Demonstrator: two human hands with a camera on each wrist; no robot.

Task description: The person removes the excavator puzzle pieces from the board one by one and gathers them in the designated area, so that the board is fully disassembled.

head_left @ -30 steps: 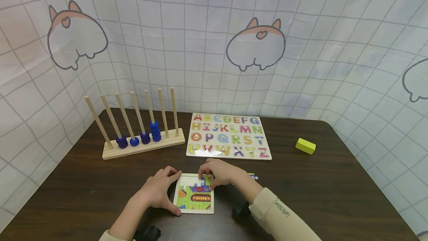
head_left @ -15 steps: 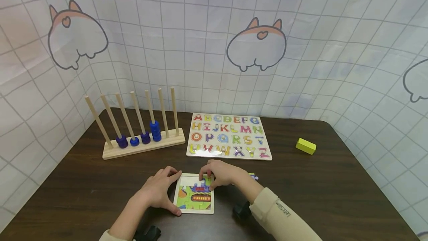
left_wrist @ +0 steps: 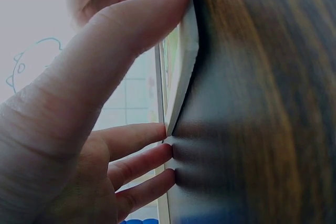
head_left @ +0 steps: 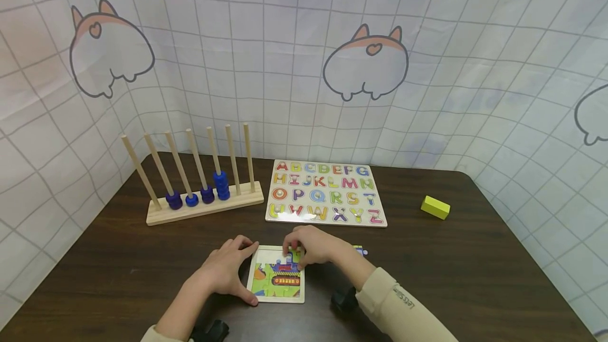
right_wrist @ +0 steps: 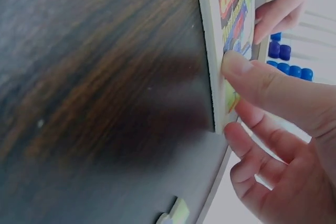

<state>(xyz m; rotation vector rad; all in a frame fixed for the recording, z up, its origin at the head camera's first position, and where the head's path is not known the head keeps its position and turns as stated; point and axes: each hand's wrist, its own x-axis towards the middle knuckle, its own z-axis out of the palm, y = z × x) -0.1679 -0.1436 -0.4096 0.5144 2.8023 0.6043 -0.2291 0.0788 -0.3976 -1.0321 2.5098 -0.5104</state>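
A square wooden jigsaw tray [head_left: 281,301] lies at the front middle, with a colourful vehicle picture partly filling it; a pale bare strip shows at its upper left. My left hand [head_left: 225,268] grips the tray's left side, thumb at the lower edge and fingers by the upper left corner. My right hand [head_left: 313,244] is over the upper right corner. Its thumb and fingertips pinch a green-yellow jigsaw piece [right_wrist: 231,96] there, mostly covered by the fingers. In the right wrist view, the thumb [right_wrist: 262,80] lies over the tray's near rim.
Another jigsaw piece [head_left: 360,250] lies right of the tray, partly behind the right wrist. Farther back are an alphabet board [head_left: 325,222], a pegged counting stand [head_left: 237,199] with blue and purple beads, and a yellow block [head_left: 435,207]. A gridded cloth [head_left: 266,67] surrounds the dark table.
My right fingers have shifted slightly at the tray's upper right corner, where a reddish fingertip now shows in place of green. The left hand and the tray stay put.
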